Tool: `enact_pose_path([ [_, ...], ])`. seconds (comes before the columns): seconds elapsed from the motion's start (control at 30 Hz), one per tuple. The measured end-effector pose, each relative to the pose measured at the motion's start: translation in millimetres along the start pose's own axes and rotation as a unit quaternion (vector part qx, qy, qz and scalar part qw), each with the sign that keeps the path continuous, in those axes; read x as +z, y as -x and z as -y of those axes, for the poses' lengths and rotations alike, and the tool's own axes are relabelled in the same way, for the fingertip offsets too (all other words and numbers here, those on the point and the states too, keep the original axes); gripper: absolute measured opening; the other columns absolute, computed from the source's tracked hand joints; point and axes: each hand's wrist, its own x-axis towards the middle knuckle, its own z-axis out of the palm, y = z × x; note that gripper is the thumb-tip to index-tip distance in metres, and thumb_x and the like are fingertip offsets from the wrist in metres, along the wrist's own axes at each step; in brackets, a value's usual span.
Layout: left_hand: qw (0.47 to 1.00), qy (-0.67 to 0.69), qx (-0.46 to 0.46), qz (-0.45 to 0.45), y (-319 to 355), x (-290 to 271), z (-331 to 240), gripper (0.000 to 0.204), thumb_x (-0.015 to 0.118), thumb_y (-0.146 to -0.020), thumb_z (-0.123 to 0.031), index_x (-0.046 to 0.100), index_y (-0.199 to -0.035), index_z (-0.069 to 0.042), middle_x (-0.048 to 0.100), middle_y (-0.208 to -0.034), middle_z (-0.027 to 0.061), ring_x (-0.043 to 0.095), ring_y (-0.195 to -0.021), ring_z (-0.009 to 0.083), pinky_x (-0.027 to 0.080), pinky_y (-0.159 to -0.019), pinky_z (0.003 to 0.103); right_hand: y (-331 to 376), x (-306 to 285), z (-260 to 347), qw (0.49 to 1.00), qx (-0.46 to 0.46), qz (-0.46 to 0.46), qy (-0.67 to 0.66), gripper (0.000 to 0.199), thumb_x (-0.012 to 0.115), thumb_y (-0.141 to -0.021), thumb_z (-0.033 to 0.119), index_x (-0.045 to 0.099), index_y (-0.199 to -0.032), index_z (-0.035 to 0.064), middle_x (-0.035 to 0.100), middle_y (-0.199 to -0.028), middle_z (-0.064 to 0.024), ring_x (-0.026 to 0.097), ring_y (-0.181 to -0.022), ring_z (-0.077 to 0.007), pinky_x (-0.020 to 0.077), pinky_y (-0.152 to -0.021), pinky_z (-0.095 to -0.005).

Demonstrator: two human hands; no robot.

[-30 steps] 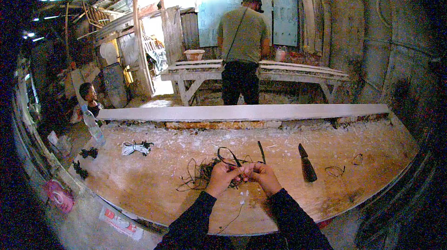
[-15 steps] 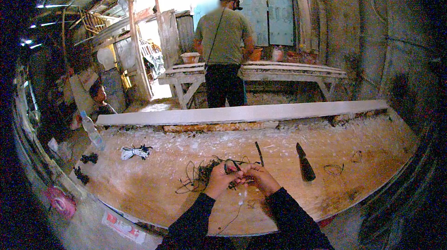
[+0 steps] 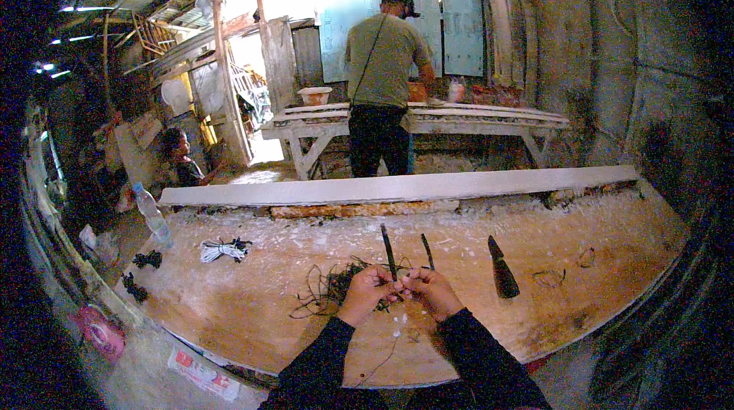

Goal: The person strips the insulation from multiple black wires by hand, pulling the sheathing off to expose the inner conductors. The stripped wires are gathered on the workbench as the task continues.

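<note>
In a pinch near the table's middle, my left hand (image 3: 365,295) holds a narrow dark strip (image 3: 388,248) that points up and away. My right hand (image 3: 434,295) is closed too, its fingertips almost meeting the left's; what they pinch is too small to make out. Below the hands a thin cord (image 3: 391,353) trails toward the near edge. A tangle of dark cord (image 3: 327,288) lies by my left hand, partly covered by it. Just beyond my right hand lies a second dark strip (image 3: 427,248). Farther right is a dark knife-shaped tool (image 3: 501,271), its narrow end pointing away.
A bundle of white cord (image 3: 222,250), small black bundles (image 3: 147,259) and a clear bottle (image 3: 153,215) are on the left. Thin loops (image 3: 549,278) lie at right. A long white board (image 3: 397,188) borders the far edge. Beyond, one person (image 3: 386,66) stands at a bench; another (image 3: 183,158) is at left.
The dark strip, bent near my left fingers before, now stands out straight from them. The person at the bench has shifted right, and the one at left shows more.
</note>
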Motion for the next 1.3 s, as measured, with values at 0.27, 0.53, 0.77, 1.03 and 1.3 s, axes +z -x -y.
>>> enact_pose_path([
  [0.27, 0.994, -0.087, -0.048, -0.042, 3.9, 3.0, -16.9, 0.019, 0.062, -0.072, -0.005, 0.046, -0.080, -0.003, 0.053, -0.071, 0.0045, 0.055, -0.064, 0.0113, 0.047, -0.051, 0.022, 3.3, 5.9, 0.4, 0.985, -0.120, 0.003, 0.128, 0.008, 0.059, -0.074, 0.010, 0.055, -0.077, 0.0043, 0.058, -0.071, -0.0012, 0.054, -0.066, -0.0097, 0.0421, -0.062, -0.0222],
  [0.53, 0.998, 0.002, -0.059, -0.026, 5.8, 2.0, -20.4, 0.022, 0.061, -0.073, -0.007, 0.044, -0.087, -0.003, 0.055, -0.076, 0.0058, 0.055, -0.065, 0.0121, 0.047, -0.056, 0.022, 15.2, 22.2, 8.3, 0.788, -0.397, -0.070, 0.466, 0.008, 0.057, -0.070, 0.004, 0.057, -0.078, 0.0050, 0.057, -0.089, -0.0092, 0.055, -0.080, -0.0218, 0.0440, -0.066, -0.0291],
  [0.77, 0.986, 0.092, -0.138, 0.024, 5.8, -3.9, -21.6, 0.023, 0.060, -0.074, -0.007, 0.044, -0.090, -0.006, 0.053, -0.077, 0.0033, 0.052, -0.063, 0.0107, 0.046, -0.054, 0.024, 18.2, 20.9, 16.6, 0.737, -0.449, 0.028, 0.504, 0.011, 0.053, -0.069, -0.001, 0.054, -0.079, 0.0038, 0.055, -0.101, -0.0139, 0.055, -0.083, -0.0290, 0.0443, -0.070, -0.0330],
  [1.03, 0.983, 0.111, -0.143, 0.015, 4.9, -8.2, -18.6, 0.027, 0.061, -0.074, -0.008, 0.043, -0.093, -0.008, 0.054, -0.080, 0.0035, 0.053, -0.066, 0.0109, 0.046, -0.055, 0.023, 16.7, 21.1, 10.7, 0.748, -0.424, 0.027, 0.509, 0.018, 0.052, -0.068, -0.002, 0.049, -0.086, 0.0029, 0.055, -0.085, -0.0139, 0.054, -0.080, -0.0312, 0.0436, -0.067, -0.0341],
  [1.3, 0.998, 0.016, -0.054, 0.008, 8.0, 1.8, -32.5, 0.030, 0.057, -0.076, -0.003, 0.040, -0.101, -0.006, 0.055, -0.080, 0.0046, 0.056, -0.075, 0.0129, 0.046, -0.062, 0.024, 17.0, 20.3, 7.9, 0.761, -0.409, -0.056, 0.500, 0.015, 0.053, -0.069, -0.002, 0.052, -0.083, 0.0031, 0.053, -0.079, -0.0130, 0.053, -0.069, -0.0283, 0.0427, -0.060, -0.0318],
])
